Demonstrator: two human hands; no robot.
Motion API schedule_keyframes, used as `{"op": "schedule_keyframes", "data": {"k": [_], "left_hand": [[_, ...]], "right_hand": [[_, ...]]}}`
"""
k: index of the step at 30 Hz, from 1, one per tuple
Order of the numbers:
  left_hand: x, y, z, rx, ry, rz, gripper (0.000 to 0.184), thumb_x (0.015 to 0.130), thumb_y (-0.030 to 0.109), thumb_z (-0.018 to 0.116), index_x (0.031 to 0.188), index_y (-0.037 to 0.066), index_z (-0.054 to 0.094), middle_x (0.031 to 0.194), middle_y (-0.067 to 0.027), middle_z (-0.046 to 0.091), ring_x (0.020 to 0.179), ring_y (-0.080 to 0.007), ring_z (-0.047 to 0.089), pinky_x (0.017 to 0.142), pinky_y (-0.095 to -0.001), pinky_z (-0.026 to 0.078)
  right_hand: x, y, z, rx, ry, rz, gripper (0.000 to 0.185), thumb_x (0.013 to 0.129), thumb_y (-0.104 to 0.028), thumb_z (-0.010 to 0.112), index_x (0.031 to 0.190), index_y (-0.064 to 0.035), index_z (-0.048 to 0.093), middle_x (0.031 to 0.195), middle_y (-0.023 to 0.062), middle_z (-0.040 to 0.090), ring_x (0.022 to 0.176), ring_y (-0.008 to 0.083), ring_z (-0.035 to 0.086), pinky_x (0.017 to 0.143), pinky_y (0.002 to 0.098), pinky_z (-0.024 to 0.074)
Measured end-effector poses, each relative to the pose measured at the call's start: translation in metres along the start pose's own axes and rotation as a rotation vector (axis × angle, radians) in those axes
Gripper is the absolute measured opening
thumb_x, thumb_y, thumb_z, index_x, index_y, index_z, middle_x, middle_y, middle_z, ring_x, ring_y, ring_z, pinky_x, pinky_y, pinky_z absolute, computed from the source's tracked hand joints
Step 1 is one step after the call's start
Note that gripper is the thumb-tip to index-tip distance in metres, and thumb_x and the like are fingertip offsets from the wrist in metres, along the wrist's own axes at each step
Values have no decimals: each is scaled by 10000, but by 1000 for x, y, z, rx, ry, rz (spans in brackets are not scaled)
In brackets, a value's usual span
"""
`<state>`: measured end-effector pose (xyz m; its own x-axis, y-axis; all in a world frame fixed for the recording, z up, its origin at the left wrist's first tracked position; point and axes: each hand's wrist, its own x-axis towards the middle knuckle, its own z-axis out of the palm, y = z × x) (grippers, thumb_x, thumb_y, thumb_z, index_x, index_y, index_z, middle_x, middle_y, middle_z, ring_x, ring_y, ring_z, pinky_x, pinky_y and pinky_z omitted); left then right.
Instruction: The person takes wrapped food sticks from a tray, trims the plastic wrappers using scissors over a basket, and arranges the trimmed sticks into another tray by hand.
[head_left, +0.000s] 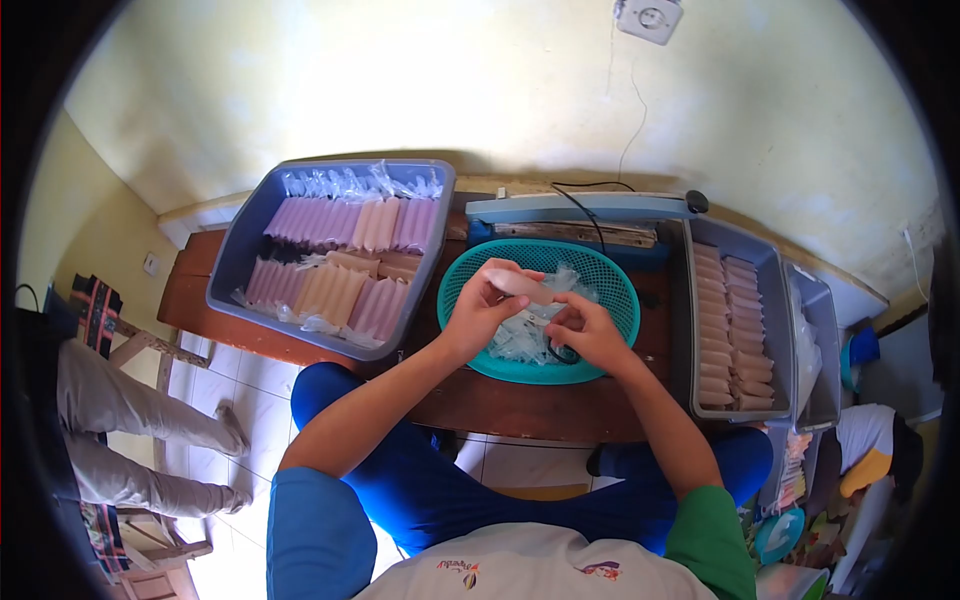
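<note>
My left hand (482,302) is closed around a pale pink filled plastic tube (522,287), held tilted above a teal basket (452,345). Close to the tube's right end, my right hand (590,332) has its fingers closed on small scissors, whose dark handle loop (563,354) shows below the fingers. Their blades are mostly hidden or too small to make out. Beneath both hands, clear plastic scraps (517,342) lie in the basket.
A grey tub (218,270) of purple and tan filled tubes stands at left. Behind the basket is a long blue sealer (590,208) with a black cable. At right, another grey tub (782,300) holds pinkish tubes. Other people (130,415) (868,440) are at both sides.
</note>
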<state>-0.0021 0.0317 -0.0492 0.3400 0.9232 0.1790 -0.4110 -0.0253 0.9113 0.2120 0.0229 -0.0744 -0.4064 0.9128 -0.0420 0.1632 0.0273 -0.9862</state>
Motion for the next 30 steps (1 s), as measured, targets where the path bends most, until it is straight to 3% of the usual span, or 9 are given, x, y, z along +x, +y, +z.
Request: {"op": "schedule_keyframes", "data": {"k": [2,6,8,14,18,22,24,28,30], "left_hand": [[-2,-4,-1,32,-27,-9,282,850,-40,616,1092,56,509,1238,-132,570,1169,-203,538,998,-354,434],[-5,-8,-5,135,-28,-76,274,827,-90,611,1076,22,582,1215,-97,539,1174,-187,525,947,-327,479],[-6,-14,-10,224,-52,-38,275,819,-107,607,1065,18,605,1181,-82,539,1155,-185,537,925,-312,492],[-11,-34,-11,174,-132,-14,282,790,-136,606,1014,24,665,1150,-72,523,1043,-184,592,896,-291,505],[-14,-35,-12,463,-233,-44,296,757,-150,605,976,29,695,1187,-89,506,1037,-187,599,903,-305,495],[-19,-36,-6,430,-277,-89,277,761,-149,592,975,5,676,1179,-92,518,1049,-202,605,901,-317,492],[-19,-41,-6,132,-321,-127,211,820,-67,582,1017,4,607,1162,-100,534,1021,-214,621,874,-316,498],[-20,-34,0,-6,-170,-303,168,900,68,565,1054,17,521,1096,-116,573,942,-221,650,820,-311,514],[-19,-29,7,-8,-67,-404,225,942,195,565,1073,36,476,974,-118,618,827,-214,670,730,-300,526]], "right_hand": [[-5,-8,5,23,28,115,428,875,-33,627,1269,21,471,880,106,659,785,160,661,688,258,535],[-2,-3,5,241,86,88,420,899,-36,592,1287,26,445,947,125,654,834,174,666,699,270,553],[-1,-6,7,449,179,33,318,920,-57,566,1213,28,478,1000,145,646,860,194,669,726,284,563],[1,8,9,759,312,100,209,919,-114,608,1054,11,510,987,125,641,867,188,661,783,290,552],[1,15,8,862,335,160,233,913,-147,634,1063,2,536,968,99,639,849,163,638,768,280,521],[-2,8,9,850,260,205,238,893,-158,667,1049,7,597,951,73,645,831,131,615,746,268,491],[-3,7,11,836,244,213,232,885,-154,677,1033,15,619,936,68,648,816,122,613,739,265,492],[-3,14,17,758,228,184,186,864,-133,696,967,16,652,857,41,652,733,86,581,673,230,464],[-4,15,22,728,232,183,169,857,-125,702,947,12,659,833,32,651,703,74,565,649,217,449]]}}
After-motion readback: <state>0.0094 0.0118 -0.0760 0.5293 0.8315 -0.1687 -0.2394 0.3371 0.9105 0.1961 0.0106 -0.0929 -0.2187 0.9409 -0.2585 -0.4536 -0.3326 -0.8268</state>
